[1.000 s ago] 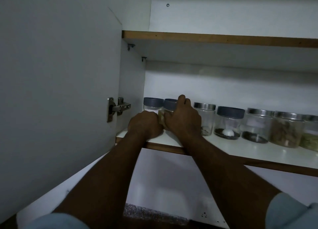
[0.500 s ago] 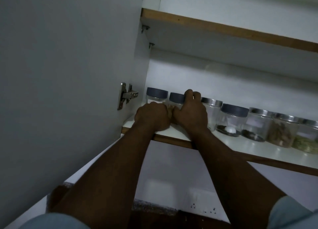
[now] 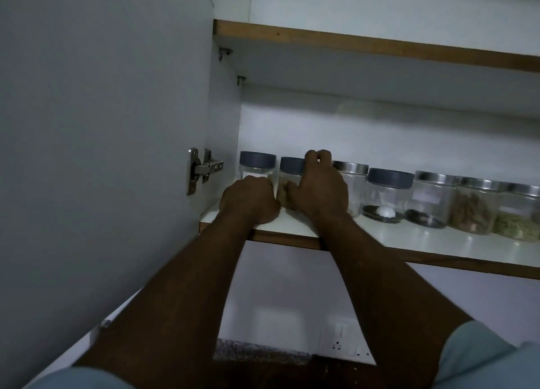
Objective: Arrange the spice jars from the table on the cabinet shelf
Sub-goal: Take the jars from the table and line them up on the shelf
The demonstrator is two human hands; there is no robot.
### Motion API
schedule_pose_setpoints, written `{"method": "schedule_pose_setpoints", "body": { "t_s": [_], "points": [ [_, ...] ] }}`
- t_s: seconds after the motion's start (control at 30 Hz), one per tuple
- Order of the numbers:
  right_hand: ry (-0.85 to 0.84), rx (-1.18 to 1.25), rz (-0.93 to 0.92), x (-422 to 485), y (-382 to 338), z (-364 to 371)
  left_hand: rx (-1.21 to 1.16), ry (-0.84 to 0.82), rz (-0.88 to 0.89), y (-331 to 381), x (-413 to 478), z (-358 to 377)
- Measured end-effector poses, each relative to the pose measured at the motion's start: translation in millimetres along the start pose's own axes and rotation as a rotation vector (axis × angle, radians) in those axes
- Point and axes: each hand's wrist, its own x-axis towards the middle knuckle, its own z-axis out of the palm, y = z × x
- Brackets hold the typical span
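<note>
1. Head view, dim light. Both bare arms reach up to the lower cabinet shelf [image 3: 380, 236], around 12 o'clock of frame centre.
2. Right hand [image 3: 320, 190] wrapped around the second jar [image 3: 287, 181] from the left: fingertips [image 3: 317, 156] curl over its dark grey lid, palm covers its right side.
3. Left hand [image 3: 248, 203] is a closed fist, knuckles resting on the shelf front, at 9 o'clock of that jar, touching or just beside it; can't tell if it grips anything.
4. First jar [image 3: 257, 168], grey lid, stands upright at 12 o'clock of the left fist, partly hidden.
5. Row runs on toward 3 o'clock: steel-lid jar [image 3: 355, 184], grey-lid jar with white lump [image 3: 387, 195], then three steel-lid jars [image 3: 473, 207] holding brownish and greenish contents.
6. Open cabinet door [image 3: 102, 155] with hinge [image 3: 201, 169] at 9 o'clock.
7. Wall socket [image 3: 347, 345] at 5 o'clock, below the shelf.
</note>
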Motion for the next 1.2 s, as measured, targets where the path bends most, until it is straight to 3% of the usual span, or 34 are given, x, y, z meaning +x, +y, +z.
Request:
{"method": "schedule_pose_setpoints", "body": {
  "t_s": [0.33,0.6,0.87,1.2],
  "points": [
    [0.055,-0.033,0.084,3,-4,2,-0.002,-0.018,0.096,-3,5,-2],
    [-0.019,-0.094,0.041,2,0,-2,0.037,0.006,-0.009,-2,8,4],
    [-0.024,0.194,-0.060,-4,0,-8,-0.016,0.032,0.006,-3,3,4],
    [-0.039,0.019,0.036,-2,-2,-6,0.009,-0.006,0.013,-1,3,-1]
  ]
}}
